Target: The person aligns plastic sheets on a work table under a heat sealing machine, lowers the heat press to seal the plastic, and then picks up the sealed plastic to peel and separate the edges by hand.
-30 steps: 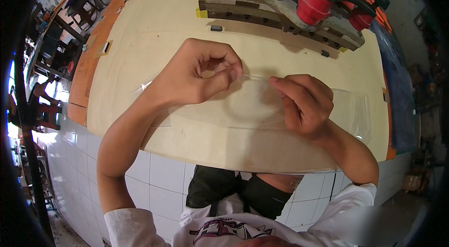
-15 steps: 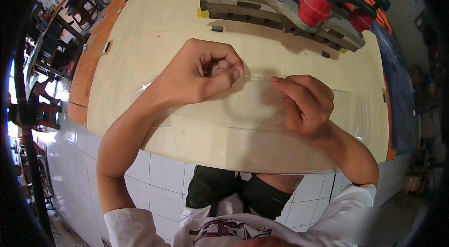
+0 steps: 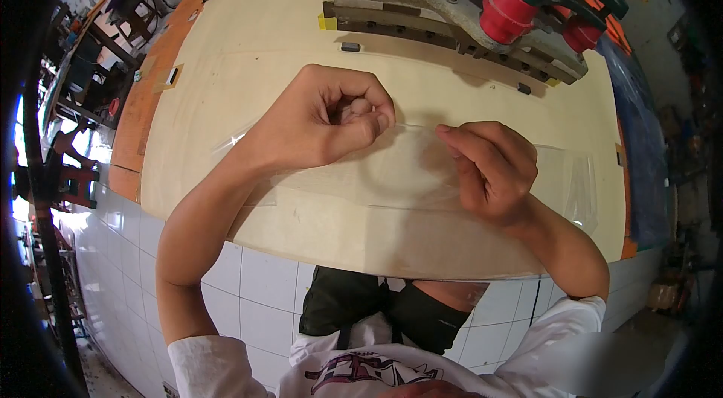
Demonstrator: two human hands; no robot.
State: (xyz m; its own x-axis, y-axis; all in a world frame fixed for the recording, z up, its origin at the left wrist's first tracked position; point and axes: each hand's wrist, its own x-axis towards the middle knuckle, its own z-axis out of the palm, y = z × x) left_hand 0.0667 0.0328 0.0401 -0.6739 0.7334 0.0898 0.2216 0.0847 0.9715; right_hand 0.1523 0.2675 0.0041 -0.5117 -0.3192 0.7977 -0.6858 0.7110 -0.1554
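A clear plastic sheet spans the space between my hands and spreads over the pale board, its glossy folds showing at both sides. My left hand is closed, thumb against curled fingers, with the sheet's far edge pinched between them. Across from it, my right hand pinches the same edge between thumb and forefinger. A short stretch of that edge runs taut from one hand to the other. The sheet's near part hangs toward the table's front edge, and its exact outline is hard to make out.
Beyond my hands stands a heavy press with red cylinders and a green frame. Small dark blocks sit on the cream board below it. Blue plastic sheeting hangs at the right. A stool stands at the left.
My left thumb has shifted slightly on the sheet's edge. Otherwise both hands and the sheet stay in nearly the same place.
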